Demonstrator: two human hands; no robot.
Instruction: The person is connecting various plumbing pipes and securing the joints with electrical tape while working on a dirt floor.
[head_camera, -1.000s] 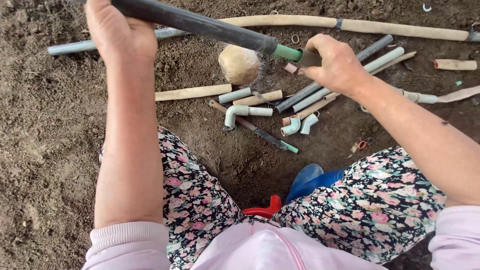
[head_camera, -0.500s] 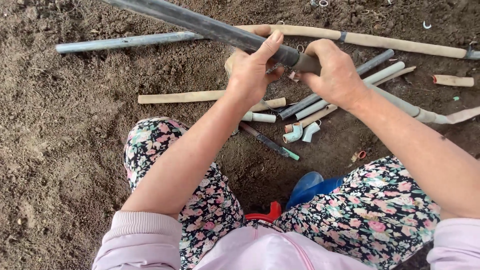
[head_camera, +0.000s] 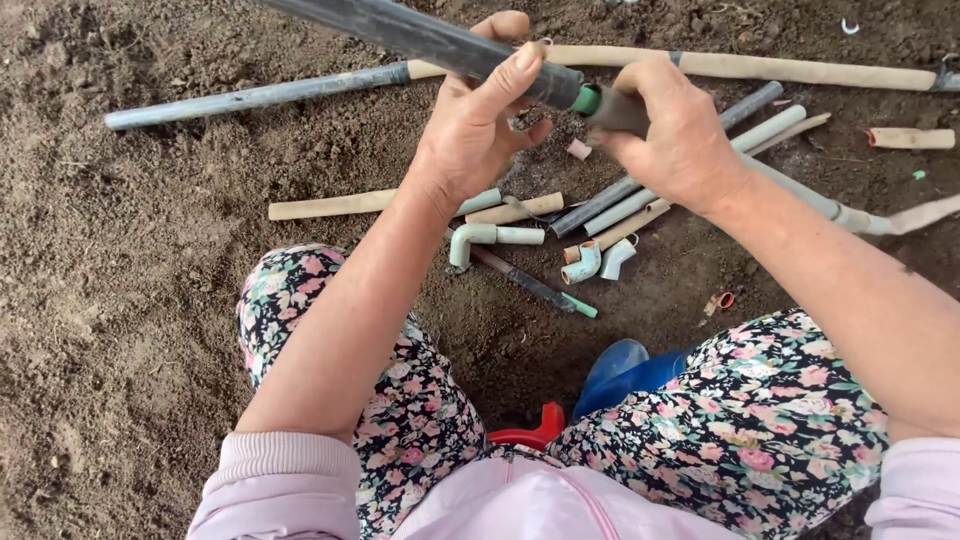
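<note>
The person squats over bare soil and holds a long dark pipe with both hands near the top of the view. The left hand is clamped around the end of this pipe, with the fingers over the top and the thumb below. The right hand, just beside it at 3 o'clock, is closed around a short dark piece. Between the two hands a green ring shows where the pipe and the short piece meet. The pipe runs from this joint toward 10 o'clock and leaves the picture at the upper edge.

On the ground below the hands, toward 6 o'clock, lies a group of pipe pieces: a pale elbow fitting, two small white elbows, a thin dark rod with a green tip, and some grey and beige short tubes. A long grey pipe lies at 9 o'clock from the hands, and a long beige pipe lies at 2 o'clock. A beige stick rests left of the group. The person wears flowered trousers and a blue boot.
</note>
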